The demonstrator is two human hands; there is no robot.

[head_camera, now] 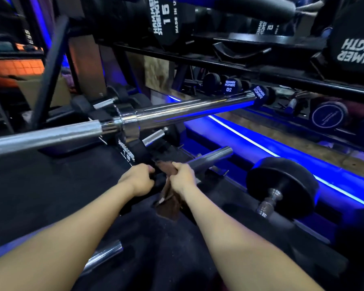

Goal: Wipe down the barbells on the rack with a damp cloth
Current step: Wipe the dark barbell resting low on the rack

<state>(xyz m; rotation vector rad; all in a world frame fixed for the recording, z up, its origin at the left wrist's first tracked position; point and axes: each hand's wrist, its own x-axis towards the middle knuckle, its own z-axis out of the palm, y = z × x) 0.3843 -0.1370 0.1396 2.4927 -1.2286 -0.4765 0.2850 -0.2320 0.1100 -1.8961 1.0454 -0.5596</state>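
A long chrome barbell (177, 111) crosses the view from the left edge to the upper right, above my hands. Below it a shorter grey bar (213, 156) points up and to the right from the middle of the frame. My right hand (182, 178) grips a brown cloth (169, 201) at the near end of that bar, and the cloth hangs down under my fist. My left hand (138, 179) is curled round a dark part just left of the cloth. What that part is stays unclear.
A black dumbbell (282, 185) lies on the floor at the right. A rack (219, 66) of Hammer Strength dumbbells fills the top and back. A blue light strip (282, 156) runs along the floor. Another chrome bar end (105, 253) lies low between my forearms.
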